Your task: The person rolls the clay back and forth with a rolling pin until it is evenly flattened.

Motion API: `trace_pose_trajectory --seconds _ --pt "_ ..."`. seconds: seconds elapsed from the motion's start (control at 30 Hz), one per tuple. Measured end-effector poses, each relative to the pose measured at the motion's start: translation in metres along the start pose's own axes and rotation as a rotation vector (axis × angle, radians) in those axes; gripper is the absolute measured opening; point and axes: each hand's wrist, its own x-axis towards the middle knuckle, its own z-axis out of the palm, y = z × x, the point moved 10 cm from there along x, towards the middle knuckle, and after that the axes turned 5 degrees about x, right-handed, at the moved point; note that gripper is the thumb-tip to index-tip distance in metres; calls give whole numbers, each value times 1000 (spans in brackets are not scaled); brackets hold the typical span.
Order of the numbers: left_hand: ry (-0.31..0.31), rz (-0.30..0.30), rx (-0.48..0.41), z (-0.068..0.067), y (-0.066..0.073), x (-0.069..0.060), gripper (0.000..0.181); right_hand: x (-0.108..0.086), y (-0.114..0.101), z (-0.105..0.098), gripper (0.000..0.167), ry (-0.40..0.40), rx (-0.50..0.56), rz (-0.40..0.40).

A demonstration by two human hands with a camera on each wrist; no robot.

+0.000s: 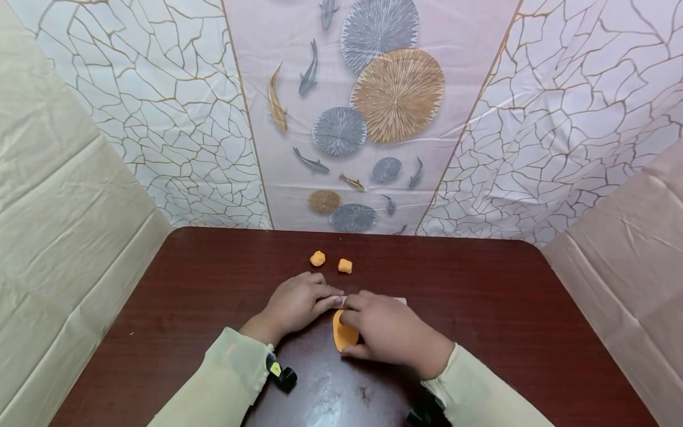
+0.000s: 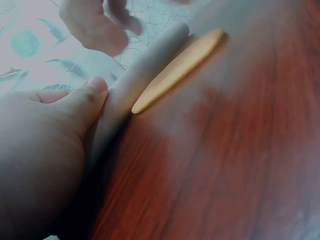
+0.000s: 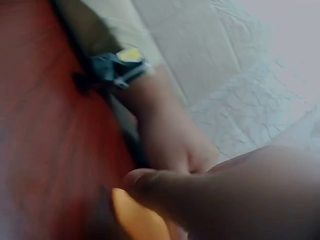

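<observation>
A pale, smooth rolling pin (image 2: 150, 62) lies on the table, its far end showing beyond the right hand in the head view. My left hand (image 1: 300, 301) holds its left end, the thumb (image 2: 92, 95) along the top. Against the near side of the pin is a flattened oval of orange dough (image 1: 344, 333). My right hand (image 1: 386, 326) hovers over the dough and pin, fingers loosely bent and covering part of both. In the left wrist view that hand is blurred and stands apart from the pin. Its thumb (image 3: 145, 181) is near the dough's edge.
Two small orange dough lumps (image 1: 317, 258) (image 1: 345, 265) sit beyond the hands on the dark red-brown wooden table (image 1: 213, 267). A patterned cloth (image 1: 341, 178) hangs behind the table's far edge, with beige cloth walls (image 1: 80, 255) at both sides.
</observation>
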Motion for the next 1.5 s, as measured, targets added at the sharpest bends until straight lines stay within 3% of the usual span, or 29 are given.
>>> trace_pose_trajectory --seconds 0.2,0.47,0.63,0.8,1.2,1.37,1.5 --pt "25 24 23 -3 3 -1 32 -3 -12 15 40 -101 15 -30" --pt "32 12 -6 -4 4 -1 30 -1 -14 21 26 -101 -43 -115" --pt "35 14 -3 -5 5 -1 31 0 -23 16 18 -22 -141 -208" --pt "53 23 12 -7 6 -2 30 -3 -35 11 25 105 -225 -290" --pt "65 40 72 -5 9 -2 26 -7 -43 13 20 106 -334 -183" --pt "83 41 88 -5 9 -3 24 -6 -45 14 22 68 -330 -146" --pt "88 44 83 -5 8 -3 25 -6 -43 12 26 86 -335 -132"
